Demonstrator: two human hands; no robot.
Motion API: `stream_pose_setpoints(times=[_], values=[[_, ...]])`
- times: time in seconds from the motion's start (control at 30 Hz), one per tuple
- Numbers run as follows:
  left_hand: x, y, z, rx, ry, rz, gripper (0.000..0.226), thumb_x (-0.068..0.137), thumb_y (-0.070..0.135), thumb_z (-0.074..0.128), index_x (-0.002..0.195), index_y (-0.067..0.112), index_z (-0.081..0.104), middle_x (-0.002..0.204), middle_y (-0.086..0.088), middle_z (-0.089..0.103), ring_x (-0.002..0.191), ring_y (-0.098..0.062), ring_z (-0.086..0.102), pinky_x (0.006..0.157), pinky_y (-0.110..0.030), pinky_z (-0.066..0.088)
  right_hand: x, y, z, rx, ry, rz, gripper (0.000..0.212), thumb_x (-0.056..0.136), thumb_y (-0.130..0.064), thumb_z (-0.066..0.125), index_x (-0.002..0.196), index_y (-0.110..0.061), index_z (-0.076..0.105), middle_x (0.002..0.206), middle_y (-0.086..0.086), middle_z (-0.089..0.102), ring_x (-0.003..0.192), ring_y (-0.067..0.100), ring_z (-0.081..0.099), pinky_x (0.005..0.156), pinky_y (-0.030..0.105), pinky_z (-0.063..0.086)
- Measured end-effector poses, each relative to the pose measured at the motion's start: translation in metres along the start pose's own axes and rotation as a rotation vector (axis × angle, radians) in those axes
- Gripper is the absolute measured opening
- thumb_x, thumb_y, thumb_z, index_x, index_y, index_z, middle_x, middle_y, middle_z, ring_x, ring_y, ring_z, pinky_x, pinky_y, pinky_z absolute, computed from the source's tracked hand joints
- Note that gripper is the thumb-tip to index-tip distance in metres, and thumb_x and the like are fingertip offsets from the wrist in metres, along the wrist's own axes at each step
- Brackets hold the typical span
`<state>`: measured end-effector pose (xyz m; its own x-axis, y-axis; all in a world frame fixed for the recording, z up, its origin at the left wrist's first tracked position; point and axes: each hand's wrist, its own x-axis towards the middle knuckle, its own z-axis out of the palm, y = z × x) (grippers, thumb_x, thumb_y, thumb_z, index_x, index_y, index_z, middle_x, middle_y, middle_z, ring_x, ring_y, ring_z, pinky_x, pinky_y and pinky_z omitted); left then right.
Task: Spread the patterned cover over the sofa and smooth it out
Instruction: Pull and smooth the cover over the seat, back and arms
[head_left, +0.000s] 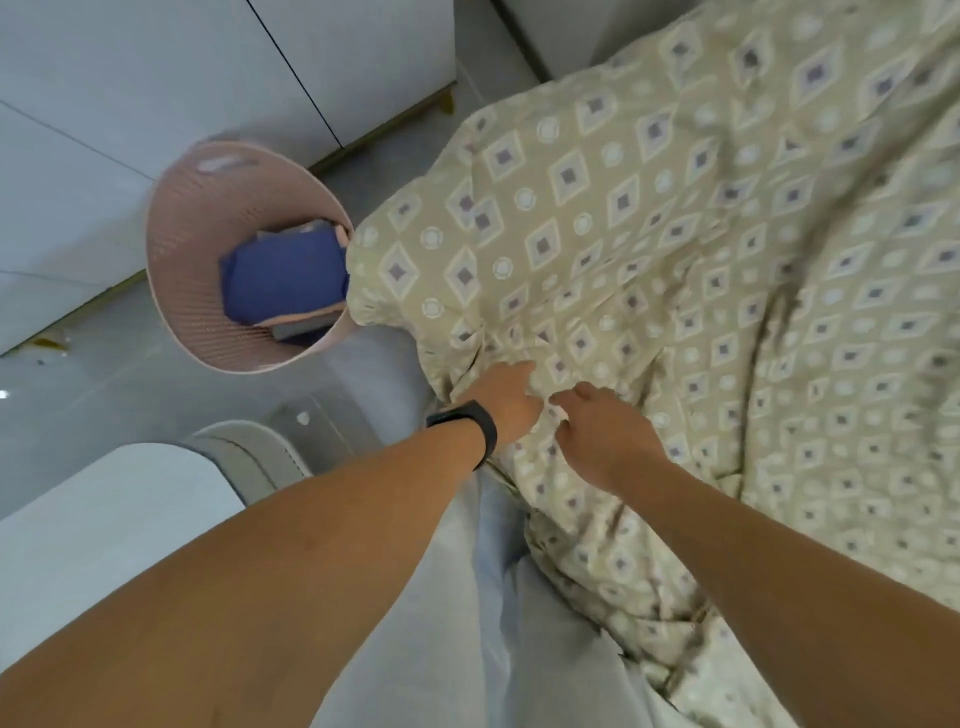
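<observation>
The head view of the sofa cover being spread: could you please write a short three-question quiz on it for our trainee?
1. True or false: the patterned cover still shows folds and wrinkles.
2. What lies in the pink basket? A) folded blue cloth B) shoes C) bottles
3. Fill in: the black band is on the ___ wrist.

Key
1. True: creases run across it, most of all near the two hands.
2. A: the blue cloth sits inside it.
3. Left: the left hand and right hand meet at the cover's bunched near edge, fingers curled on the fabric.
</observation>
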<state>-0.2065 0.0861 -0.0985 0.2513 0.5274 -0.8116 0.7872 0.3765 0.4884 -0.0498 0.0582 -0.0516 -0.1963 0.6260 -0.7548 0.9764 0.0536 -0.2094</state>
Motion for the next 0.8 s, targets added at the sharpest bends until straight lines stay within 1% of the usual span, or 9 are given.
stream_pose_setpoints(times=[0.07,0.2,0.33,0.4,0.47,0.6,0.7,0.73,0.8], values=[[0.028,-0.013,0.013,0.002,0.024,0.014,0.067,0.104,0.031,0.052,0.163,0.028,0.022,0.168,-0.005,0.026,0.145,-0.027,0.042,0.107,-0.03,0.043,0.038,0.009,0.007,-0.083,-0.017,-0.02,0.047,0.102,-0.024,0.045,0.149,-0.023,0.046,0.15,0.003,0.047,0.129,0.026,0.049,0.099,0.04,0.047],[0.062,-0.04,0.04,0.114,-0.034,0.054,0.072,0.1,0.032,0.053,0.163,0.036,0.019,0.172,-0.002,0.015,0.155,-0.027,0.023,0.118,-0.045,0.037,0.096,0.025,0.013,-0.084,-0.101,0.033,0.054,0.103,-0.025,0.043,0.156,-0.024,0.035,0.158,0.001,0.037,0.139,0.025,0.04,0.103,0.044,0.047],[0.08,-0.057,0.041,0.25,-0.008,0.002,0.078,0.098,0.037,0.049,0.163,0.042,0.006,0.173,0.005,-0.007,0.159,-0.025,0.003,0.124,-0.045,0.028,0.129,0.045,0.02,-0.116,-0.233,0.086,0.073,0.104,-0.033,0.045,0.165,-0.03,0.005,0.173,-0.007,-0.008,0.158,0.022,0.008,0.113,0.05,0.04],[0.089,-0.068,0.033,0.286,0.028,-0.067,0.084,0.098,0.039,0.047,0.162,0.04,-0.007,0.173,0.003,-0.002,0.157,-0.032,0.017,0.117,-0.047,0.035,0.142,0.059,0.023,-0.121,-0.276,0.088,0.08,0.105,-0.035,0.046,0.164,-0.035,-0.008,0.168,-0.013,-0.027,0.16,0.019,-0.005,0.119,0.05,0.031],[0.094,-0.076,0.025,0.277,0.09,-0.141,0.084,0.096,0.041,0.045,0.162,0.036,-0.008,0.171,-0.001,0.018,0.147,-0.036,0.037,0.106,-0.046,0.046,0.151,0.069,0.025,-0.146,-0.279,0.064,0.083,0.105,-0.035,0.046,0.162,-0.039,-0.014,0.165,-0.015,-0.035,0.159,0.018,-0.011,0.124,0.049,0.023],[0.095,-0.056,0.026,0.194,0.128,-0.184,0.077,0.099,0.042,0.042,0.163,0.027,0.002,0.17,-0.006,0.019,0.148,-0.036,0.034,0.111,-0.047,0.043,0.164,0.083,0.025,-0.243,-0.24,0.003,0.085,0.106,-0.039,0.041,0.157,-0.041,-0.027,0.162,-0.013,-0.04,0.157,0.023,-0.021,0.129,0.048,0.008],[0.101,-0.039,0.03,0.099,0.192,-0.214,0.068,0.1,0.036,0.043,0.16,0.03,0.011,0.152,-0.008,0.048,0.124,-0.037,0.058,0.085,-0.039,0.049,0.171,0.089,0.024,-0.326,-0.159,-0.022,0.077,0.107,-0.046,0.029,0.157,-0.039,-0.029,0.164,-0.01,-0.036,0.156,0.024,-0.023,0.129,0.049,0.001],[0.103,-0.037,0.031,0.073,0.196,-0.223,0.067,0.102,0.035,0.043,0.161,0.03,0.01,0.152,-0.007,0.047,0.126,-0.036,0.056,0.087,-0.039,0.048,0.175,0.089,0.022,-0.328,-0.12,-0.027,0.074,0.108,-0.048,0.027,0.158,-0.037,-0.026,0.167,-0.009,-0.032,0.157,0.024,-0.022,0.129,0.049,0.001],[0.113,-0.04,0.034,-0.075,0.218,-0.182,0.069,0.103,0.032,0.045,0.163,0.027,0.01,0.164,-0.002,0.031,0.146,-0.032,0.037,0.111,-0.041,0.037,0.188,0.086,0.016,-0.307,-0.036,-0.04,0.07,0.107,-0.05,0.026,0.163,-0.033,-0.012,0.173,-0.005,-0.013,0.159,0.026,-0.015,0.129,0.049,0.004]])
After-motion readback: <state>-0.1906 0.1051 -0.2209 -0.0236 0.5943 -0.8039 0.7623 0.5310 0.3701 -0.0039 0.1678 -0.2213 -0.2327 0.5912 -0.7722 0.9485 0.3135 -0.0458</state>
